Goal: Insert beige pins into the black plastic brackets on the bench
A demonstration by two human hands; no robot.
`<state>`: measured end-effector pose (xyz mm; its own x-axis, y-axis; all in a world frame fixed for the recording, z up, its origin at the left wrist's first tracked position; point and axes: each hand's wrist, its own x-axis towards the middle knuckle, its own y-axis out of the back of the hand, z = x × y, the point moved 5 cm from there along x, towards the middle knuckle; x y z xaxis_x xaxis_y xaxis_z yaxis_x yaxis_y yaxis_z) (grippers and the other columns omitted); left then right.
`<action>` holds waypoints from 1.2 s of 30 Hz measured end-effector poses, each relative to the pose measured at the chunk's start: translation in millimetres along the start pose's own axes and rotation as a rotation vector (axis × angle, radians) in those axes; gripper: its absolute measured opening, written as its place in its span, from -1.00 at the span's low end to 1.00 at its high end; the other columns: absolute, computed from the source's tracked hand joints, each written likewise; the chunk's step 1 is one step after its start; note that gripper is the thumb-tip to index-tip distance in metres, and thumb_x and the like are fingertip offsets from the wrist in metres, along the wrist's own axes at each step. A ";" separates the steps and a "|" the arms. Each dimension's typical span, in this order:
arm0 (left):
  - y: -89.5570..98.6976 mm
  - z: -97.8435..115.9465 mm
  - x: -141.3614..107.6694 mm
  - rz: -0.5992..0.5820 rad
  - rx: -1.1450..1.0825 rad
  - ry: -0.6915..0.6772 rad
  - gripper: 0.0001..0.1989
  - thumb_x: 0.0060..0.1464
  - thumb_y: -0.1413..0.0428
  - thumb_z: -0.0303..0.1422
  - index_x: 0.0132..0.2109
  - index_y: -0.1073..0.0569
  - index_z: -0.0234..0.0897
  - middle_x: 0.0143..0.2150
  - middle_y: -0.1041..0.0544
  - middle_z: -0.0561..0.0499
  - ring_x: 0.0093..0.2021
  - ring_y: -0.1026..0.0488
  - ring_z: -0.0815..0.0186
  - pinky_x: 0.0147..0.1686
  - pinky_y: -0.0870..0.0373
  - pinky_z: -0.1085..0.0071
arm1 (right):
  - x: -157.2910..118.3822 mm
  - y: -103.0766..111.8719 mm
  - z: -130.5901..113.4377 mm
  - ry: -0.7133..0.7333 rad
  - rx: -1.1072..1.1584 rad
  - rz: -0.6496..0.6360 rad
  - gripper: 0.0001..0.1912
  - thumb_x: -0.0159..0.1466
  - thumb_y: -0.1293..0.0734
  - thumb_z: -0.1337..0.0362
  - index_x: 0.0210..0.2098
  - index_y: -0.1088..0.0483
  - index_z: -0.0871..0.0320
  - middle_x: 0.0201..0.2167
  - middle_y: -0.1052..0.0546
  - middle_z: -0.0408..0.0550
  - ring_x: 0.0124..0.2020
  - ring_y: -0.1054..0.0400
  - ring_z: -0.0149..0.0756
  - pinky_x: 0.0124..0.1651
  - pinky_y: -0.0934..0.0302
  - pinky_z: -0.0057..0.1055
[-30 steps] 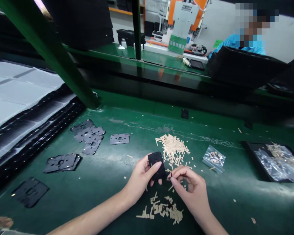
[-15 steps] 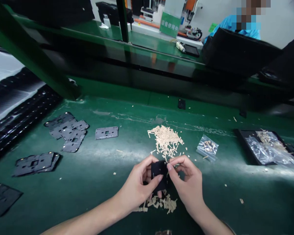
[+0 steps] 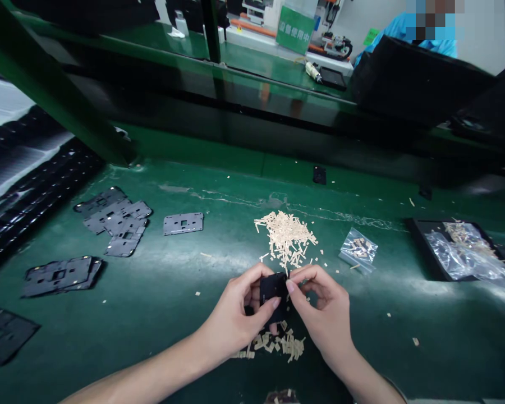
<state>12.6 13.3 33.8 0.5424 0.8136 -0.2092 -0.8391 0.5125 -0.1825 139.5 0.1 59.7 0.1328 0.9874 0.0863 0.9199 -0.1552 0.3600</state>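
My left hand [image 3: 235,317] holds a small black plastic part [image 3: 272,287] between thumb and fingers, just above the green bench. My right hand [image 3: 322,314] pinches the part's upper right edge with thumb and forefinger; whether a tiny piece sits under the fingertips is hidden. A heap of small beige strips [image 3: 287,235] lies just beyond the hands. More beige bits [image 3: 278,343] are scattered on the bench beneath the hands.
Flat dark plates lie in groups at the left [image 3: 115,221], [image 3: 61,274], with one alone [image 3: 183,223]. A small clear bag [image 3: 358,249] and a black tray [image 3: 421,247] holding plastic film sit to the right. Another person sits beyond the far bench.
My right hand came up from beside the black part to pinch its upper right edge. Both hands now meet on it. The view tilted down and shifted slightly.
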 end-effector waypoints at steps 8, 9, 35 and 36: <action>-0.2 0.0 -0.1 -0.028 -0.007 0.000 -0.91 0.09 -0.02 -0.41 -0.30 -0.21 -0.29 -0.46 -0.32 0.15 -0.59 -0.47 0.42 -0.74 -0.20 0.65 | 1.6 -1.3 4.5 -0.111 0.097 -0.054 -0.92 0.14 -0.29 0.35 -0.48 -0.32 0.16 -0.47 -0.42 -0.13 -0.44 -0.32 -0.39 -0.46 -0.20 -0.51; -0.2 0.1 -0.1 -0.029 -0.007 0.000 -0.91 0.09 -0.02 -0.41 -0.30 -0.22 -0.29 -0.47 -0.32 0.15 -0.59 -0.48 0.42 -0.74 -0.20 0.65 | 1.5 -1.6 5.0 -0.114 0.106 -0.055 -0.92 0.14 -0.30 0.36 -0.48 -0.32 0.15 -0.47 -0.42 -0.14 -0.44 -0.31 -0.40 -0.46 -0.20 -0.51; 1.4 -3.3 2.5 -0.095 -0.193 0.077 -0.85 0.06 -0.09 -0.38 -0.26 -0.24 -0.28 -0.47 -0.41 0.12 -0.60 -0.49 0.40 -0.79 -0.14 0.73 | 8.9 -0.7 15.0 -0.244 0.310 -0.165 -0.91 0.21 -0.28 0.24 -0.36 -0.35 0.13 -0.50 -0.38 -0.18 -0.50 -0.22 -0.47 -0.55 -0.06 -0.58; 1.0 -3.0 2.6 -0.114 -0.216 0.076 -0.84 0.06 -0.10 -0.38 -0.26 -0.24 -0.29 -0.46 -0.42 0.11 -0.61 -0.49 0.41 -0.80 -0.12 0.74 | 9.9 -1.4 16.3 -0.263 0.370 -0.195 -0.90 0.21 -0.28 0.22 -0.35 -0.35 0.13 -0.51 -0.37 -0.18 -0.51 -0.21 -0.48 -0.57 -0.04 -0.59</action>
<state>13.3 15.1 30.2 0.6416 0.7265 -0.2460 -0.7484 0.5227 -0.4083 145.6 10.6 44.9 -0.0103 0.9788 -0.2045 0.9999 0.0079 -0.0125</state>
